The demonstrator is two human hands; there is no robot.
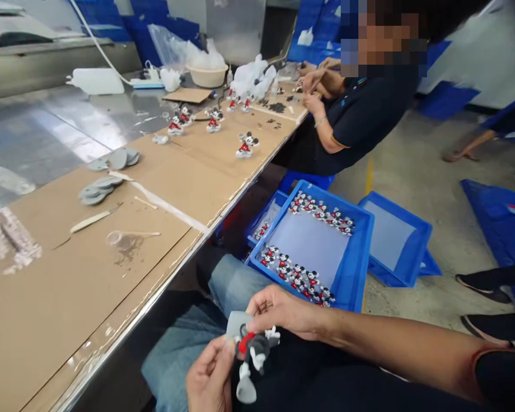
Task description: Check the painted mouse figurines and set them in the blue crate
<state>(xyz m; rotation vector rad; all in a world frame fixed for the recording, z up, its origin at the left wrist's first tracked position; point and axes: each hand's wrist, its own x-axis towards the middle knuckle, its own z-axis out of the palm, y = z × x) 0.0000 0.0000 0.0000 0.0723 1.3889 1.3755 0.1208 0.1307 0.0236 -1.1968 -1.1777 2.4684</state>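
The blue crate (360, 252) beside my knee holds 2 bands of toys (298, 277) along its near and far sides, on a grey sheet. A second crate (423, 240) next to it holds only a grey sheet. On the cardboard-covered table (68, 297) lie grey discs (98, 189), and a co-worker (364, 114) sits at its far end. Over my lap, my left hand (208, 377) and right hand (283, 312) pinch 1 figure (257, 346) between curled fingertips.
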